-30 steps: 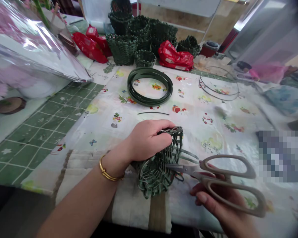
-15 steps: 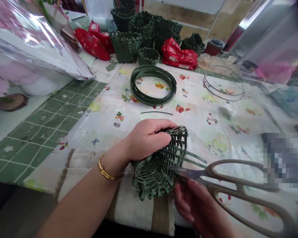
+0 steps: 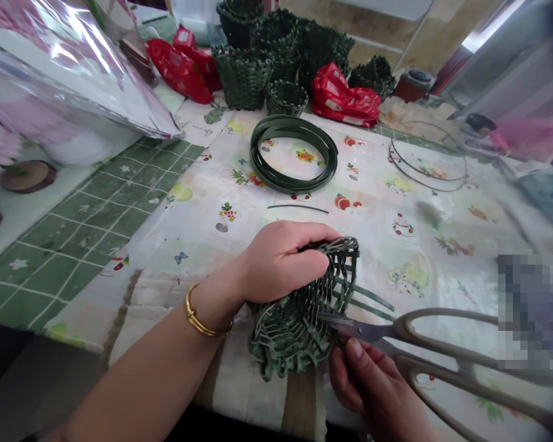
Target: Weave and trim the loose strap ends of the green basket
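My left hand [image 3: 281,261], with a gold bangle on the wrist, is closed over the rim of a small half-woven green basket [image 3: 299,322] lying on its side near the table's front edge. Loose green strips stick out of the basket to the right. My right hand [image 3: 373,393] holds large beige-handled scissors [image 3: 442,356] from below, fingers curled near the pivot. The blades' tips touch the basket's weave at its right side.
A coil of green strapping [image 3: 295,153] lies behind the basket, and a wire ring [image 3: 426,162] lies to the right. Finished green baskets [image 3: 244,77] and red packets [image 3: 343,98] crowd the back. A clear wrapped bundle [image 3: 64,80] overhangs the left. The floral tablecloth [image 3: 396,245] covers the table.
My right hand slid up the scissors from the handle loops toward the pivot. The blades stay at the basket's right side. My left hand keeps its grip.
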Available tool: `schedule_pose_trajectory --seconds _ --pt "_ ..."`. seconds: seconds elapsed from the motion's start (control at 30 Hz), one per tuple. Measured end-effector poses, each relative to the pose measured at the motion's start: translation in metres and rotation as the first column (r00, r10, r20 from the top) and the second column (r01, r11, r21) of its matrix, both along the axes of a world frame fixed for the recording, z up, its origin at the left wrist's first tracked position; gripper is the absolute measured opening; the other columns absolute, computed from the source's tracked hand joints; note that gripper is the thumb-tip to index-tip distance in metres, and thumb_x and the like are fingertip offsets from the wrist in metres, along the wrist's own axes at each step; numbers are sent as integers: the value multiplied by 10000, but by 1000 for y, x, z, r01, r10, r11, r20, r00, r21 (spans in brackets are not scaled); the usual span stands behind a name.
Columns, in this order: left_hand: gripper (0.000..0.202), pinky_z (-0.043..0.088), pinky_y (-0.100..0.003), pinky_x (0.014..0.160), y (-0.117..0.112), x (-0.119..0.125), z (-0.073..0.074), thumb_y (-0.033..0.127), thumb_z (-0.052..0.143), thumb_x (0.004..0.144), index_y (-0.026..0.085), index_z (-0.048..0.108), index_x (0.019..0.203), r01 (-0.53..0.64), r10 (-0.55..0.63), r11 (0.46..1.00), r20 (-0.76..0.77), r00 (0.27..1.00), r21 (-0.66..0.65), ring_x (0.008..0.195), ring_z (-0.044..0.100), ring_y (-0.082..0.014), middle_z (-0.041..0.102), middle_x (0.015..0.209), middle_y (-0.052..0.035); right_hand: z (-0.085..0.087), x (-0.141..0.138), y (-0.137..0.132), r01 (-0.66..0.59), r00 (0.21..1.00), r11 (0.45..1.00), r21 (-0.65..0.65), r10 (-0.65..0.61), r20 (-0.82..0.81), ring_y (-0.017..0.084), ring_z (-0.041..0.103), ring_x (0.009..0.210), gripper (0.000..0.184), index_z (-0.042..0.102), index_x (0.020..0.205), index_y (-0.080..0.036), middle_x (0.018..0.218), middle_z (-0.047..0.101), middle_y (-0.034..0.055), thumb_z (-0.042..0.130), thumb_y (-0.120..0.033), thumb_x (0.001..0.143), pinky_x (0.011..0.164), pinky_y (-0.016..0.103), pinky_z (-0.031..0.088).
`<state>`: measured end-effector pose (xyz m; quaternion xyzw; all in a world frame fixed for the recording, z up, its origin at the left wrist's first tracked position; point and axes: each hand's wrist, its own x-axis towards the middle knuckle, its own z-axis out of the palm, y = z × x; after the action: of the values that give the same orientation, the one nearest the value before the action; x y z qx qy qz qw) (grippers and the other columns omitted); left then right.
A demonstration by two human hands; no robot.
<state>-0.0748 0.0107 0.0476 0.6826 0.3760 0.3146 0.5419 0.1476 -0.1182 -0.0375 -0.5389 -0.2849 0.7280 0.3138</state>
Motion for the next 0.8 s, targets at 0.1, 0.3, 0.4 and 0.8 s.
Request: schedule_pose_trajectory --seconds 0.1,0.3,0.4,0.8 --pt "386 482 -322 896 1 -1 -2 183 468 792 147 664 1123 -8 8 1000 14 1000 1 1003 621 -219 700 1087 -37 -6 5 0 48 995 999 -26 -45 90 144 514 505 369 660 715 -217 563 577 15 657 -580 781 471 254 383" --pt "380 482 -314 888 1 0 -1 180 466 786 151 671 1104 0 0 1000 -18 1000 22 989 620 -215 702 1063 -32 1 -5 8 -12 990 998 -55 19 137 122 448 444 429 604 585 -197 489 521 -1 659 -579 773 425 240 329" --pt "381 484 -312 877 0 1 0 185 460 786 156 674 1099 -5 9 998 -55 998 61 979 617 -212 702 1052 -32 6 -7 11 -42 984 997 -65 53 172 104 391 420 461 610 585 -196 467 498 -13 639 -619 767 413 232 291" --pt "338 496 -310 831 -4 7 2 199 444 784 175 698 1005 -78 101 984 -139 985 160 901 626 -198 715 975 -32 31 -10 22 -221 913 974 -44 223 343 90 400 366 593 662 651 -175 454 572 13 487 -722 801 384 223 295"
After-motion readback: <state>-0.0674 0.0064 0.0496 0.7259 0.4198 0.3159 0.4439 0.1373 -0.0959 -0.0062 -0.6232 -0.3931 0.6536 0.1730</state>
